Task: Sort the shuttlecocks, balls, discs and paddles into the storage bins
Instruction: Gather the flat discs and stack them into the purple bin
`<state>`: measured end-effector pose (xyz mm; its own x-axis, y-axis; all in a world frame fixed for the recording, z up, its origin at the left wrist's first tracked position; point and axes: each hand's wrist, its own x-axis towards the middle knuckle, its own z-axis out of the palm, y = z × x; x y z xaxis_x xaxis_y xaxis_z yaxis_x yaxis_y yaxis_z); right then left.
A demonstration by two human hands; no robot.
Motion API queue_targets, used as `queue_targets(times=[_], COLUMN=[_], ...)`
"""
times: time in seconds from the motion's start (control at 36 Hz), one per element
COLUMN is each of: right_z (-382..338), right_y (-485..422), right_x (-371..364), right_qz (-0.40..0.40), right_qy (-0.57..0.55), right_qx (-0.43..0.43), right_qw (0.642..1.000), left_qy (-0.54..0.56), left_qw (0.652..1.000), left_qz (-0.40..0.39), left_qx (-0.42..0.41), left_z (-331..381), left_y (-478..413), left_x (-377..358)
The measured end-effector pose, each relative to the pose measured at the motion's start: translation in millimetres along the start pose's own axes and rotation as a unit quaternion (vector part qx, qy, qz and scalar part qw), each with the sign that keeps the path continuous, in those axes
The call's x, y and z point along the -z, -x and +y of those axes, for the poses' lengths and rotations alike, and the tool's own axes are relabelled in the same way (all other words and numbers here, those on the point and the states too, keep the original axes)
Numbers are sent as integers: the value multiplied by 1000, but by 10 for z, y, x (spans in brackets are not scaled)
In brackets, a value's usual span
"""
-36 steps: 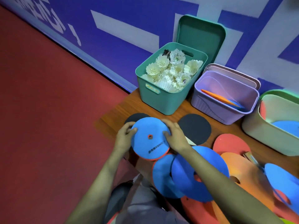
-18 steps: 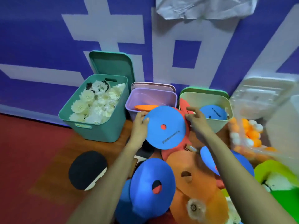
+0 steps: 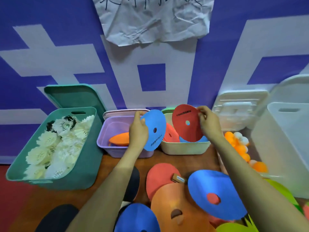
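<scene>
The left-hand grip (image 3: 138, 129) is clasping a flat blue foam disc with a small centre hole (image 3: 154, 130) by its left edge. The thumb is lying on the face and the fingers are curling behind. It is holding the disc tilted in the air, in front of the gap between the lilac plastic bin (image 3: 107, 144) and the beige plastic bin (image 3: 184, 149).

The right-hand grip (image 3: 209, 124) is pinching a flat red disc with a centre hole (image 3: 186, 123) at its upper right rim. It is holding this disc nearly upright above the beige bin, where further red and blue discs are lying.

An orange paddle (image 3: 119, 139) is resting in the lilac bin. White feathered shuttlecocks (image 3: 55, 144) are filling the teal plastic bin (image 3: 80, 180) at the left. Orange and white balls (image 3: 237, 141) are lying heaped to the right of the beige bin; their container is too blurred to make out. More discs and a red paddle (image 3: 160, 174) are lying piled on the wooden tabletop (image 3: 113, 164) nearer the person.
</scene>
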<state>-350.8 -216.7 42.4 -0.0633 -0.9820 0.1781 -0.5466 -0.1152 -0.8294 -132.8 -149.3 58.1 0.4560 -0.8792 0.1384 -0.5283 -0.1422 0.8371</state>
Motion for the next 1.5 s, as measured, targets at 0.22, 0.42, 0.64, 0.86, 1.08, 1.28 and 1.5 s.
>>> queue_targets(times=[0.22, 0.42, 0.64, 0.86, 1.08, 1.28, 1.5], right_z=[-179, -230, -51, -6, -5, 208, 692], right_y=[-100, 19, -1, 28, -68, -250, -423], right_x=[-607, -1016, -963, -1027, -817, -386, -98], right_qz=[-96, -323, -373, -411, -264, -196, -35], right_qy=[205, 5, 9, 148, -100, -212, -27], right_qx=[42, -127, -181, -113, -164, -188, -138], right_qw=[973, 938, 910, 892, 945, 939, 989], left_qy=[-34, -26, -46, -32, 38, 105, -317], left_qw=[999, 1000, 999, 999, 998, 990, 903], left_qz=[-20, -10, 10, 34, -23, -79, -270], left_qx=[-11, 9, 4, 7, 35, 59, -107], left_z=[-171, -140, -29, 54, 95, 183, -112], left_y=[-10, -86, -111, -112, -206, -361, -472], left_x=[47, 120, 194, 202, -14, -543, -1039])
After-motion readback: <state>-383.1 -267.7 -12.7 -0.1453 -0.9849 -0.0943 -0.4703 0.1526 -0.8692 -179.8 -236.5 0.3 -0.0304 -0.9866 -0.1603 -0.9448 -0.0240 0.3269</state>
